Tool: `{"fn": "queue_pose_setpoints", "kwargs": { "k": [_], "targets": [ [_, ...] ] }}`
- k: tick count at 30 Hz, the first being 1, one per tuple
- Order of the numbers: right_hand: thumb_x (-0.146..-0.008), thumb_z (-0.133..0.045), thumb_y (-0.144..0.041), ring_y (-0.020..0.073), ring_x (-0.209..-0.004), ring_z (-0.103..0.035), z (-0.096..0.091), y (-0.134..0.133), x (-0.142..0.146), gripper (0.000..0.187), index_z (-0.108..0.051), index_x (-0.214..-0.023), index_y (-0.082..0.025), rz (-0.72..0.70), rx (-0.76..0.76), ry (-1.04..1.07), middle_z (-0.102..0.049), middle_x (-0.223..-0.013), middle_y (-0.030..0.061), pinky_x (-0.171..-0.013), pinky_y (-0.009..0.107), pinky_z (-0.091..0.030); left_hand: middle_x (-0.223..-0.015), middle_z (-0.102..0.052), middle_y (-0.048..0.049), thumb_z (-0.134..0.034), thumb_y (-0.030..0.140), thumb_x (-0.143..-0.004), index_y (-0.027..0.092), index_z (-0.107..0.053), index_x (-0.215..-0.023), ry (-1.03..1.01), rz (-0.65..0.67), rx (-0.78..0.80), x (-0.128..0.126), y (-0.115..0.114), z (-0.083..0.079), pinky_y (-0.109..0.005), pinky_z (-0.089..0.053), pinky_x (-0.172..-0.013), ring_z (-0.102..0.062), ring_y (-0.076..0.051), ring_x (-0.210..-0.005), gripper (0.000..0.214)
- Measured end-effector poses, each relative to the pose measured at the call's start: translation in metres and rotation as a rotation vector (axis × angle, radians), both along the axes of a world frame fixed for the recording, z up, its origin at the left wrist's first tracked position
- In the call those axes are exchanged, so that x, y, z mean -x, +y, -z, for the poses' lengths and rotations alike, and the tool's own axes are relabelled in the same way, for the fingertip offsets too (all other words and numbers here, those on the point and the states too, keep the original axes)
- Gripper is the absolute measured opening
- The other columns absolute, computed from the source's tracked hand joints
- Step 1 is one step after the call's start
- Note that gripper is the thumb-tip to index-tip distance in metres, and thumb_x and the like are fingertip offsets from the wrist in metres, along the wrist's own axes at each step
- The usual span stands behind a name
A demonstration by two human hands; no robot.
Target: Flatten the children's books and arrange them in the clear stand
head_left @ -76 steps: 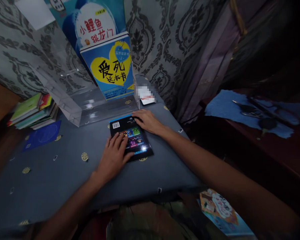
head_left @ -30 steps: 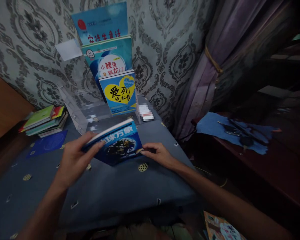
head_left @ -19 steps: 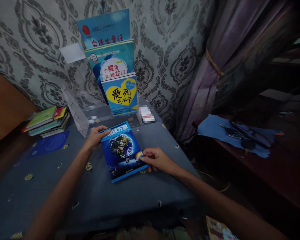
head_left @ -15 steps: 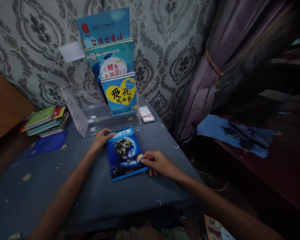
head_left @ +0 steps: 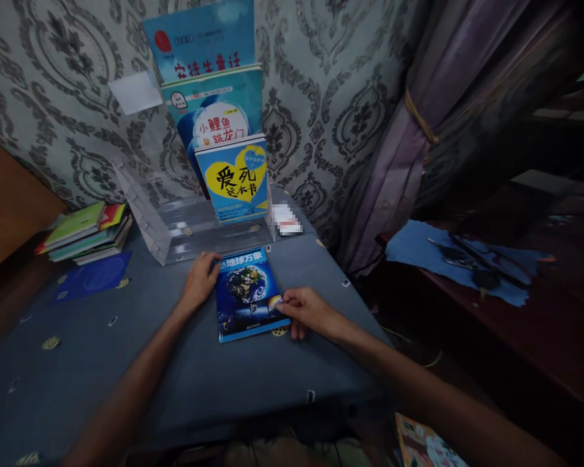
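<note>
A blue book with an Earth picture on its cover (head_left: 247, 293) lies flat, face up, on the grey-blue tablecloth (head_left: 126, 363). My left hand (head_left: 200, 280) grips its upper left edge, fingers curled over the corner. My right hand (head_left: 307, 310) pinches its lower right edge between thumb and fingers. Just behind the book stands a clear acrylic display rack (head_left: 175, 220) with three books upright in tiers; the front one has a yellow heart on its cover (head_left: 234, 176).
A stack of colourful books (head_left: 85, 232) lies at the table's back left, a dark blue booklet (head_left: 92, 277) in front of it. A purple curtain (head_left: 418, 130) hangs at right. A blue cloth with dark tools (head_left: 462, 263) lies on a side surface.
The book lay back cover up; both hands lifted it, turned it over and laid it down front cover up. The hands still hold its edges.
</note>
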State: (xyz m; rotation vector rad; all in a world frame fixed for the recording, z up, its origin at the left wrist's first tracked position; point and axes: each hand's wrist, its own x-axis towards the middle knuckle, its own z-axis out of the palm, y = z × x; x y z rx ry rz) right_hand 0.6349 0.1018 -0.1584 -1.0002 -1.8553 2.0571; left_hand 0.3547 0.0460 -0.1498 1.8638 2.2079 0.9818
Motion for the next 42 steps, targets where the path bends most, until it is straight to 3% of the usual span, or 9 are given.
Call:
{"fn": "queue_pose_setpoints", "kwargs": {
  "k": [5,8,14,17,21,25,29,33,42],
  "targets": [
    [-0.084,-0.070,-0.048,0.0102,-0.038,-0.058,-0.004,0.001,0.000,0.034,-0.050,-0.077,-0.021,-0.037,-0.006,-0.054,-0.060,-0.049,-0.0068,-0.039,0.019,-0.043,-0.116,-0.070,-0.0116,-0.043,0.018,-0.097,0.017,-0.066,-0.112,0.191,0.003,0.063,-0.005,-0.009,0.007,-0.042,-0.048,-0.102,-0.063,-0.026,-0.112,0.028],
    [-0.089,-0.064,-0.043,0.0104,-0.036,-0.054,-0.009,0.005,-0.002,0.028,-0.051,-0.076,-0.021,-0.085,-0.089,-0.140,-0.060,-0.050,-0.0059,-0.037,0.021,-0.038,-0.121,-0.070,-0.0136,-0.043,0.016,-0.098,0.015,-0.066,-0.116,0.279,-0.009,0.101,-0.009,-0.010,0.006,-0.043,-0.048,-0.102,-0.063,-0.028,-0.115,0.030],
    [-0.089,-0.061,-0.032,0.0129,-0.050,-0.054,-0.020,0.020,0.001,0.028,-0.056,-0.063,-0.022,0.001,-0.763,-0.177,-0.059,-0.052,-0.0014,-0.050,0.026,-0.034,-0.122,-0.069,-0.0139,-0.041,0.009,-0.096,0.017,-0.067,-0.121,0.442,-0.013,0.210,-0.020,-0.008,-0.007,-0.041,-0.048,-0.098,-0.063,-0.028,-0.113,0.037],
    [-0.092,-0.058,-0.028,0.0163,-0.063,-0.060,-0.019,0.025,0.017,0.018,-0.065,-0.077,-0.022,0.044,-0.950,-0.133,-0.065,-0.065,0.0007,-0.061,0.027,-0.039,-0.120,-0.068,-0.0152,-0.042,0.006,-0.094,0.017,-0.067,-0.124,0.530,-0.017,0.277,-0.027,-0.005,-0.014,-0.043,-0.048,-0.096,-0.062,-0.030,-0.112,0.041],
    [-0.094,-0.054,-0.020,0.0240,-0.100,-0.064,-0.005,0.038,0.046,0.015,-0.069,-0.100,-0.021,0.073,-1.119,-0.067,-0.071,-0.102,0.0095,-0.088,0.034,-0.048,-0.115,-0.066,-0.0171,-0.043,0.007,-0.093,0.016,-0.069,-0.118,0.595,-0.028,0.329,-0.034,0.002,-0.019,-0.045,-0.047,-0.093,-0.060,-0.032,-0.111,0.037],
    [-0.091,-0.049,-0.010,0.0261,-0.111,-0.061,0.016,0.064,0.065,0.030,-0.066,-0.114,-0.019,0.166,-1.113,-0.040,-0.070,-0.115,0.0124,-0.101,0.042,-0.048,-0.112,-0.065,-0.0164,-0.043,0.005,-0.091,0.015,-0.069,-0.113,0.610,-0.014,0.327,-0.037,0.007,-0.018,-0.044,-0.046,-0.093,-0.059,-0.032,-0.109,0.036],
    [-0.089,-0.044,-0.006,0.0224,-0.106,-0.067,0.030,0.082,0.067,0.038,-0.064,-0.118,-0.019,0.224,-0.960,0.043,-0.073,-0.112,0.0089,-0.099,0.041,-0.051,-0.113,-0.064,-0.0154,-0.042,0.004,-0.091,0.015,-0.068,-0.115,0.601,0.026,0.305,-0.040,0.013,-0.015,-0.043,-0.046,-0.094,-0.057,-0.031,-0.110,0.038],
    [-0.090,-0.041,-0.006,0.0219,-0.106,-0.070,0.033,0.084,0.063,0.042,-0.059,-0.126,-0.017,0.256,-0.861,0.098,-0.074,-0.114,0.0111,-0.099,0.042,-0.053,-0.116,-0.064,-0.0141,-0.039,0.003,-0.092,0.015,-0.067,-0.122,0.594,0.106,0.280,-0.048,0.025,-0.014,-0.042,-0.046,-0.097,-0.056,-0.029,-0.109,0.043],
    [-0.091,-0.040,-0.008,0.0217,-0.111,-0.071,0.036,0.083,0.061,0.058,-0.040,-0.148,-0.020,0.278,-0.820,0.163,-0.070,-0.128,0.0136,-0.105,0.047,-0.052,-0.119,-0.061,-0.0110,-0.041,0.004,-0.092,0.020,-0.061,-0.138,0.600,0.217,0.265,-0.058,0.053,-0.012,-0.039,-0.046,-0.095,-0.053,-0.026,-0.108,0.053]
  ]
}}
